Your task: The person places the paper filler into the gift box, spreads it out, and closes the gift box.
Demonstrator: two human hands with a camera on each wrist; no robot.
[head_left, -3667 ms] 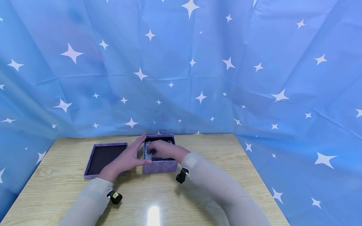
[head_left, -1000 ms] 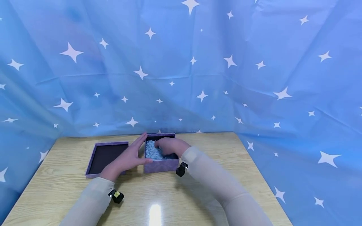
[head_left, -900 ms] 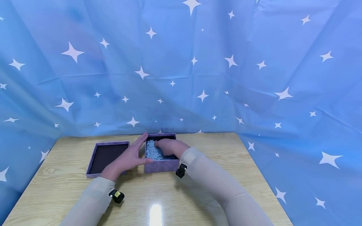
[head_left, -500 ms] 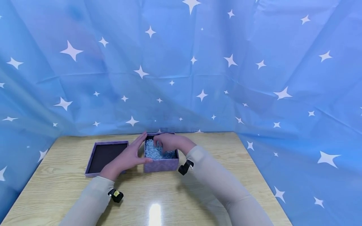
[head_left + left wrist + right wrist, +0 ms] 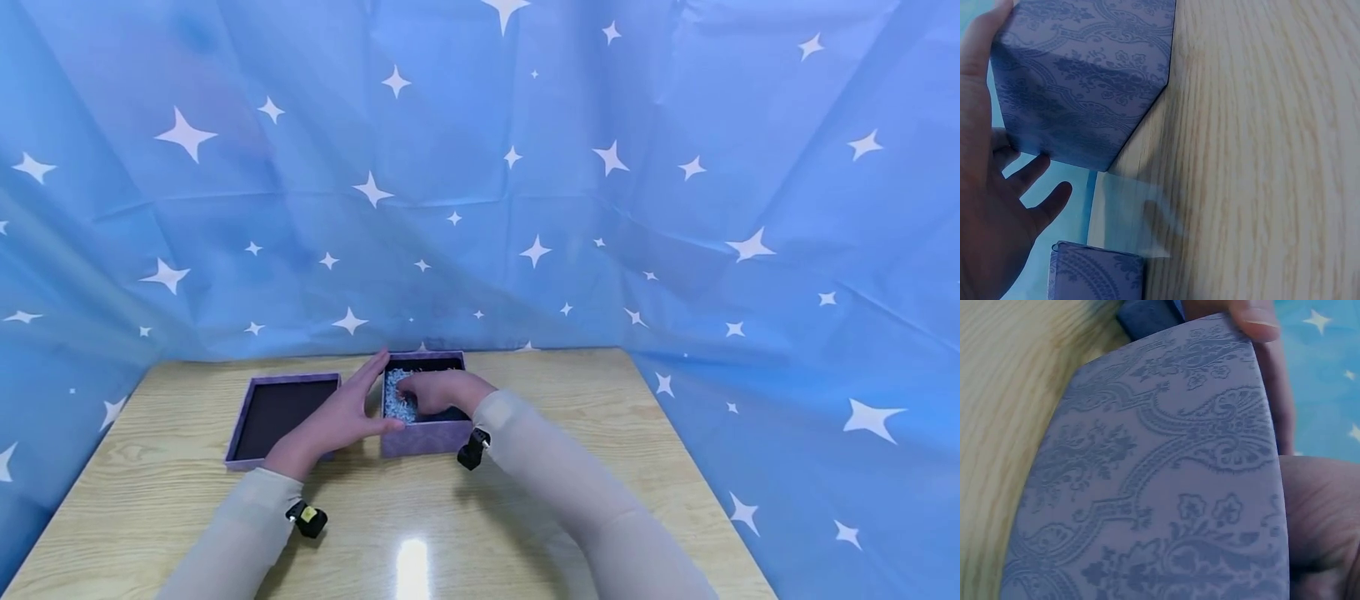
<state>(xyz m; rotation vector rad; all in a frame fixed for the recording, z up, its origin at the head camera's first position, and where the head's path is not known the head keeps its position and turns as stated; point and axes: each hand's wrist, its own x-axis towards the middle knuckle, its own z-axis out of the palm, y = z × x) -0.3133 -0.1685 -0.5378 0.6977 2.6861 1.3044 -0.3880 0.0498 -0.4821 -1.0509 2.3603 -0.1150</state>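
Observation:
An open purple patterned box (image 5: 427, 439) with a dark inside stands near the table's back edge. Pale blue shredded paper (image 5: 396, 400) shows in its left part. My left hand (image 5: 341, 421) spans the box's left side and grips it, thumb on the front rim and fingers toward the back corner. The left wrist view shows the box's patterned wall (image 5: 1085, 81) beside the spread fingers. My right hand (image 5: 438, 392) reaches down inside the box, fingertips in the shredded paper. Its grasp is hidden; in the right wrist view the box's front wall (image 5: 1147, 475) covers the fingers.
A shallow purple-edged lid (image 5: 288, 412) with a dark inside lies left of the box, partly behind my left wrist. The pale wooden table (image 5: 570, 433) meets a blue star-patterned curtain (image 5: 480, 167) at the back and sides.
My right hand lifted toward the box's back about half a second ago, then lowered into it further left. More shredded paper was visible then. The left hand stays on the box.

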